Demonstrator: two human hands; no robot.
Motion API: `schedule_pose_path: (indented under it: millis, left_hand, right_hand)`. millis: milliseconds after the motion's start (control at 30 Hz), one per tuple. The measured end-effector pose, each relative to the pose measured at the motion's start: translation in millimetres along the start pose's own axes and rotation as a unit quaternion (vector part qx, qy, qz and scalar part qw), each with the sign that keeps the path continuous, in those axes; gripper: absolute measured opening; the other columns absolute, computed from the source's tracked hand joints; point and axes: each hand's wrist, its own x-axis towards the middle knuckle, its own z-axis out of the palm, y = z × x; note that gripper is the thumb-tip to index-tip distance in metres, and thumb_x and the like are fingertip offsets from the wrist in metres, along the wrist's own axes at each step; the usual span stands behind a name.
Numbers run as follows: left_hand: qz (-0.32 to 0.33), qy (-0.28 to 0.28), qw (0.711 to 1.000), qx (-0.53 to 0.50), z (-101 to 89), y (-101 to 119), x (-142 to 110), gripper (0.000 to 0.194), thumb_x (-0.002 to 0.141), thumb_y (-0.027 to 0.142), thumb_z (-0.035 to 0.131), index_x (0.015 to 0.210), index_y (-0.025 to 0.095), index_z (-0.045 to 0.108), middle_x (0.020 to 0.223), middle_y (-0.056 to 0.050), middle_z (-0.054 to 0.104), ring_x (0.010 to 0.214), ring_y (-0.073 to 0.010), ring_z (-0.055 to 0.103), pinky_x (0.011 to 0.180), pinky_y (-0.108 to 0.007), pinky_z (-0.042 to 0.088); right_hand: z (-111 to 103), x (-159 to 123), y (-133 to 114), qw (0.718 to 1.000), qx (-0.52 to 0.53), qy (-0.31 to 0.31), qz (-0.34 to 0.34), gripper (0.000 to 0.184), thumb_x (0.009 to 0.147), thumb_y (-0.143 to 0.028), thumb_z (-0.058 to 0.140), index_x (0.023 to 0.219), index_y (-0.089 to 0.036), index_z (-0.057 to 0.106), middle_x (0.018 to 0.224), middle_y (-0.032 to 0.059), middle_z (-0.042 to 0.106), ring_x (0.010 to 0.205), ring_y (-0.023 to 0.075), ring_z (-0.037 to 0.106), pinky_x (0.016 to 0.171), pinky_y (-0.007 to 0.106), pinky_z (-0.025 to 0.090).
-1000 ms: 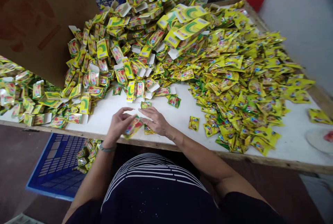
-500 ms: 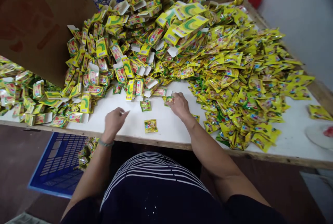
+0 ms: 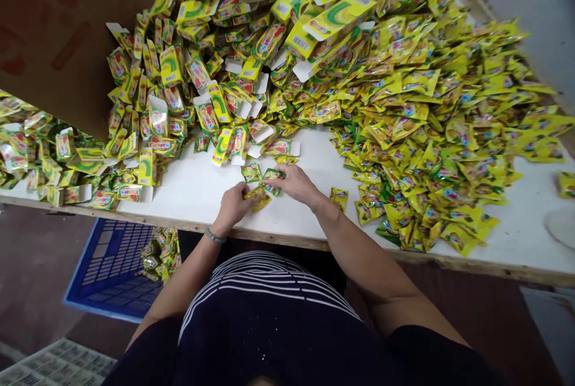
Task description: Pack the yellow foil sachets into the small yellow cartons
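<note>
My left hand (image 3: 234, 205) is closed on the edge of a yellow packet (image 3: 259, 198) near the front of the white table (image 3: 193, 203). My right hand (image 3: 296, 184) pinches a green packet (image 3: 272, 180) just beyond it, and the two packets nearly touch. Another green packet (image 3: 250, 172) lies flat to the left of the one in my right hand. A yellow packet (image 3: 286, 160) rests behind my right fingers, partly covered by them. Beside my right wrist lies a loose yellow packet (image 3: 339, 198).
Small yellow and green boxes (image 3: 171, 69), many with flaps open, are heaped at the back and left. A large mound of yellow packets (image 3: 431, 128) fills the right. A brown cardboard box (image 3: 58, 39) stands at left. Below the table edge is a blue crate (image 3: 103, 272) holding packets.
My left hand has moved right and taken hold of the yellow packet on the table. My right hand has shifted left and now holds a green packet. The view has tilted downward.
</note>
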Motion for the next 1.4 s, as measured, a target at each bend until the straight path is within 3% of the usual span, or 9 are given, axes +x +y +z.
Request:
schedule_pose_path:
  millis: [167,300,433,667,833,1000,1200,1300,1400]
  left_hand:
    - [-0.045,0.011,0.930,-0.364,9.2,2.1,2.6,0.051,0.055,0.042,0.088,0.072,0.020,0.046,0.063,0.006,0.055,0.058,-0.0109,0.055,0.059,-0.027,0.053]
    - [-0.044,-0.026,0.892,-0.449,7.7,12.3,0.7,0.051,0.051,0.032,0.091,0.075,0.018,0.048,0.065,0.005,0.061,0.059,-0.0102,0.060,0.059,-0.025,0.054]
    - [-0.041,-0.037,0.885,-0.463,5.8,17.4,0.4,0.047,0.056,0.034,0.090,0.080,0.018,0.053,0.062,0.006,0.061,0.059,-0.0106,0.061,0.063,-0.026,0.056]
    - [0.009,-0.032,0.933,-0.357,-22.8,17.8,27.7,0.045,0.060,0.046,0.087,0.078,0.017,0.058,0.069,-0.002,0.067,0.063,-0.0161,0.064,0.064,-0.030,0.052]
    - [0.020,0.208,0.976,-0.053,-67.3,11.8,81.5,0.053,0.060,0.042,0.087,0.102,0.020,0.064,0.092,-0.009,0.071,0.091,-0.0283,0.067,0.075,-0.034,0.047]
    - [0.015,0.179,0.983,0.028,-86.2,6.5,111.4,0.073,0.054,0.022,0.086,0.122,0.019,0.061,0.071,-0.002,0.066,0.079,-0.0296,0.066,0.071,-0.032,0.043]
    - [0.043,0.215,0.956,-0.197,-88.8,-1.2,70.9,0.086,0.063,0.023,0.078,0.142,0.019,0.046,0.063,0.006,0.062,0.060,-0.0166,0.061,0.064,-0.027,0.045]
    - [0.064,0.185,0.910,-0.365,-64.8,3.1,39.4,0.103,0.065,0.031,0.083,0.152,0.024,0.028,0.075,0.003,0.069,0.066,-0.0150,0.066,0.066,-0.026,0.050]
    - [0.048,0.134,0.886,-0.441,-35.2,7.2,13.7,0.106,0.063,0.033,0.088,0.150,0.029,0.028,0.091,-0.002,0.073,0.074,-0.0165,0.070,0.072,-0.029,0.055]
  right_hand:
    - [17.3,-0.6,0.0,0.994,0.095,0.040,0.020,0.044,0.079,-0.062,0.064,0.080,-0.019,0.063,0.073,0.0004,0.064,0.071,0.0177,0.056,0.064,0.029,0.043]
    - [23.8,-2.5,-4.0,0.999,0.003,0.041,-0.001,0.037,0.081,-0.058,0.063,0.077,-0.021,0.058,0.073,0.0009,0.063,0.070,0.0187,0.056,0.066,0.030,0.043]
    - [28.4,-2.6,-5.5,0.993,-0.023,0.113,-0.020,0.029,0.083,-0.052,0.060,0.080,-0.023,0.057,0.075,0.0027,0.064,0.070,0.0206,0.056,0.068,0.033,0.044]
    - [23.6,1.6,-0.3,0.988,0.111,0.103,-0.030,0.042,0.080,-0.052,0.066,0.108,-0.020,0.062,0.102,0.0086,0.072,0.095,0.0254,0.066,0.085,0.039,0.053]
    - [19.7,4.0,-2.6,0.991,0.090,0.098,-0.033,0.036,0.079,-0.043,0.068,0.106,-0.019,0.068,0.100,0.0090,0.075,0.094,0.0267,0.069,0.089,0.043,0.054]
    - [19.5,6.5,0.5,0.990,0.081,0.102,-0.047,0.030,0.074,-0.040,0.075,0.096,-0.021,0.072,0.087,0.0060,0.075,0.084,0.0272,0.070,0.082,0.044,0.057]
    - [23.2,4.1,-3.8,0.953,0.302,0.028,-0.010,0.043,0.074,-0.050,0.077,0.103,-0.020,0.067,0.102,0.0068,0.076,0.096,0.0253,0.071,0.091,0.044,0.059]
    - [28.8,3.0,-11.5,0.911,0.411,-0.002,0.008,0.051,0.073,-0.049,0.079,0.113,-0.022,0.062,0.110,0.0068,0.074,0.099,0.0241,0.072,0.091,0.042,0.059]
    - [27.0,4.1,-12.8,0.916,0.400,-0.001,0.013,0.053,0.074,-0.048,0.078,0.117,-0.022,0.060,0.110,0.0074,0.073,0.096,0.0240,0.071,0.083,0.039,0.061]
